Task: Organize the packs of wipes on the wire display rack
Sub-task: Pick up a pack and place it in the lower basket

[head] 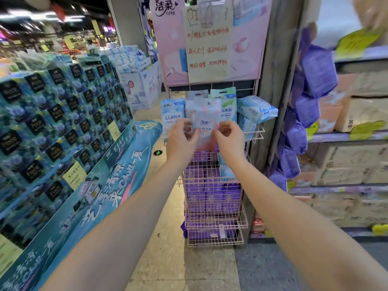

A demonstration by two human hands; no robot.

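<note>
Fingers (185, 124) pinch wipes pack (206, 117) | left hand (182, 140) left edge, right hand (230, 141) right edge | arms outstretched toward wire rack (211, 182)

Arms outstretched, left hand (181, 140) and right hand (230, 139) pinch 1 pack (206, 116).

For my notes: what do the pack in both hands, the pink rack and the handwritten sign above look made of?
The pack looks like soft, glossy plastic film: printed, with sheen, pinched by the left hand and right hand. The rack seems thin metal wire, pink-coated: open grid baskets. The sign is likely matte paper: red handwriting, uneven edges.
</note>
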